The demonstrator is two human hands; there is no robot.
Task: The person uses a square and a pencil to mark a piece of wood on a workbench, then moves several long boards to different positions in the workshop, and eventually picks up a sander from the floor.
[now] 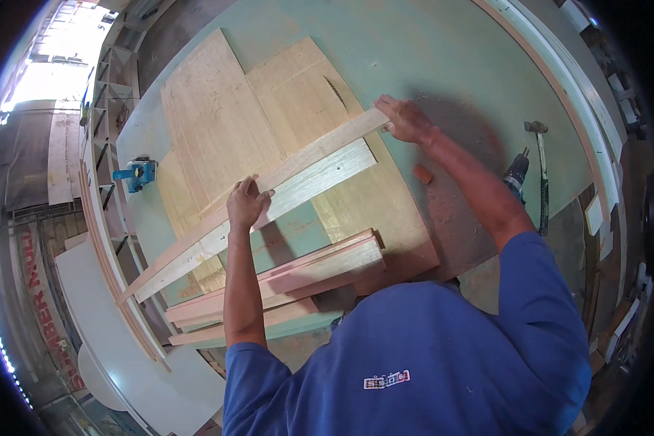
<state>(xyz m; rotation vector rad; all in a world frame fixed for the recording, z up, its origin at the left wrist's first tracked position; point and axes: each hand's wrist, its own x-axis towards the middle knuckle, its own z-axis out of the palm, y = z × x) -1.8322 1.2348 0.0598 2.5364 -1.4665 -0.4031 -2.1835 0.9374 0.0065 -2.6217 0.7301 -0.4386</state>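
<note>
Overall, the work stood at a fitting stage, judged by how the parts lay. The largest item, the green table [443, 51], carried all the stock. Two wide plywood panels, the left panel [211, 109] and the right panel [298, 80], lay flat on it, near one another at their far ends.

Next in size was the long strip [305, 160], which lay slantwise across both panels, its left end reaching past the table's left edge. The pale strip [327, 178], slightly shorter, lay along its near side. Placement of these two appeared begun but not finalised: the long strip was under the hands, and no fastener could be made out in it. Nearer the body, several boards [320, 269] lay roughly parallel, apart from both strips, and were judged as left to handle.

The hammer [543, 163] and the drill [516, 174] lay to the right, unused. The hands were well apart. The right hand [407, 120] was closed on the long strip's right end; the left hand [245, 205] touched it farther along, but whether it gripped could not be told. The blue tool [136, 173] stood at the left, and the small reddish block [422, 174] lay beside the right panel.
</note>
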